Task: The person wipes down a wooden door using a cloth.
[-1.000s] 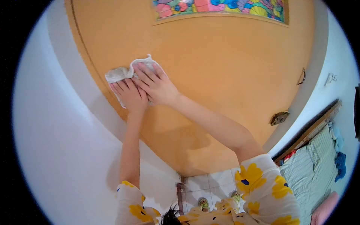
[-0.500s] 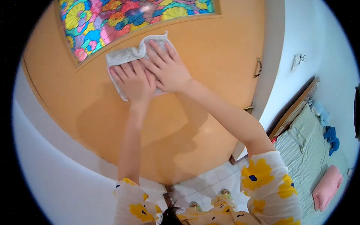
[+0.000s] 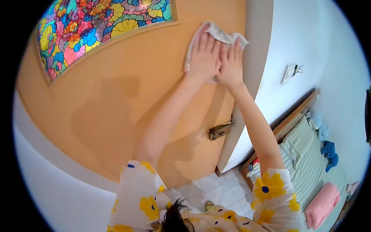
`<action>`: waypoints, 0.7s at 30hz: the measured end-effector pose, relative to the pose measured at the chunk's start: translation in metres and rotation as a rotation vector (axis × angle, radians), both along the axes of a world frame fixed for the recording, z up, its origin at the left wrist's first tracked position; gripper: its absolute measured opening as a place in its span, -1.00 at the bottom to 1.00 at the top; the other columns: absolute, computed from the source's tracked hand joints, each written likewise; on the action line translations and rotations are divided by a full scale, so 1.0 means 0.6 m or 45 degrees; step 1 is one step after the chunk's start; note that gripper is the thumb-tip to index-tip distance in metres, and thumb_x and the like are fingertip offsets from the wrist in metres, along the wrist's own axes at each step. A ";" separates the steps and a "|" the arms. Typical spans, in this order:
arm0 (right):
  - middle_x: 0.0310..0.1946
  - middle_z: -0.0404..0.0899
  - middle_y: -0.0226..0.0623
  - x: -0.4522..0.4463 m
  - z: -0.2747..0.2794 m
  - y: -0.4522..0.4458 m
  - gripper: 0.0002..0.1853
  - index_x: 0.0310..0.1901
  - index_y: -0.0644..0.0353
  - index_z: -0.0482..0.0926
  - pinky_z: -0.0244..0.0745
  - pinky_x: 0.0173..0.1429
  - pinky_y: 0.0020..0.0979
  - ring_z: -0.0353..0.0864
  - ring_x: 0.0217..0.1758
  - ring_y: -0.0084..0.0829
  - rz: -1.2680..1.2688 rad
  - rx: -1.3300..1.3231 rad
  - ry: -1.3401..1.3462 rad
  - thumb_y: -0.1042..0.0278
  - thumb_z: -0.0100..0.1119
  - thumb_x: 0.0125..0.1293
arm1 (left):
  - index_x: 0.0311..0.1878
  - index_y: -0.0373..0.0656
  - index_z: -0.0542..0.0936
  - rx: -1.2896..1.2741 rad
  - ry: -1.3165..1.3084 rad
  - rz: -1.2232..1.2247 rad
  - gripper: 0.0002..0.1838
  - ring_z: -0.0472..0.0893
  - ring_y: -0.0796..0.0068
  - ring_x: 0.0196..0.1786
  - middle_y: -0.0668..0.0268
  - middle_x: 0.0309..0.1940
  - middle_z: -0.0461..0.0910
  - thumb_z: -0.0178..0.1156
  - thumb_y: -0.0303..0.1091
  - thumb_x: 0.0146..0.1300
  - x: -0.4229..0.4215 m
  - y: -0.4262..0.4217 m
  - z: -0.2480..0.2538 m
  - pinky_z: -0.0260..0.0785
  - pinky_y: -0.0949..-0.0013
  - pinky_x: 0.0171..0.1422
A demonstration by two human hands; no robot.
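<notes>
Two bare hands press one white cloth (image 3: 223, 36) flat against an orange door (image 3: 96, 73), upper centre-right of the frame. The left hand (image 3: 205, 58) and right hand (image 3: 230, 67) lie side by side and touching, fingers extended over the fabric rather than curled around it. Over the past second the cloth has crossed from the door's left edge, passing below the coloured glass panel (image 3: 98, 25), to the right edge beside the frame; the pass appears to have spanned most of the door's width.

Counted in view: one door, one glass panel at upper left, one metal latch (image 3: 220, 131) right of centre and one wall switch (image 3: 288, 73) at right. At lower right, one bed (image 3: 301, 181) holds two plush toys, one dark blue (image 3: 329, 155), one pale blue (image 3: 319, 127), and one pink bundle (image 3: 322, 205).
</notes>
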State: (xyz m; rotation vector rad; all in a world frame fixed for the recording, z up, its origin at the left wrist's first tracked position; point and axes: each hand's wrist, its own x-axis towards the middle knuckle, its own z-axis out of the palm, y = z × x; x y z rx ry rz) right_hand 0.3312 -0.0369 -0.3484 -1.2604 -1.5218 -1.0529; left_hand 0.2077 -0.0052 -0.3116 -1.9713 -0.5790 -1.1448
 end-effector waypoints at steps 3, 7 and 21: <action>0.36 -0.12 0.34 0.007 -0.020 -0.001 -0.25 0.38 0.38 -0.03 -0.21 0.39 0.26 -0.29 0.44 0.35 -0.046 0.020 0.114 0.06 -0.16 0.28 | 0.20 -0.13 0.41 0.086 0.041 -0.101 -0.38 0.14 0.08 0.41 0.12 0.27 0.29 0.16 -0.14 0.02 0.016 -0.007 0.008 -0.16 0.01 0.49; 0.35 -0.21 0.44 -0.047 -0.021 -0.003 -0.27 0.37 0.42 -0.03 -0.24 0.35 0.32 -0.33 0.44 0.39 -0.037 0.083 0.246 0.04 -0.21 0.33 | 0.12 -0.11 0.48 0.186 0.037 -0.204 -0.45 0.13 0.16 0.43 0.17 0.25 0.33 0.17 -0.19 -0.01 -0.027 -0.008 0.021 -0.12 0.10 0.50; 0.32 0.08 0.27 -0.513 0.010 0.031 -0.33 0.23 0.12 0.37 -0.23 0.33 0.31 -0.09 0.43 0.24 0.320 0.234 -0.074 -0.14 0.03 0.16 | 0.13 -0.15 0.48 0.127 -0.294 0.273 -0.48 0.16 -0.05 0.37 0.07 0.19 0.36 0.10 -0.29 0.02 -0.539 -0.017 -0.024 0.00 -0.06 0.43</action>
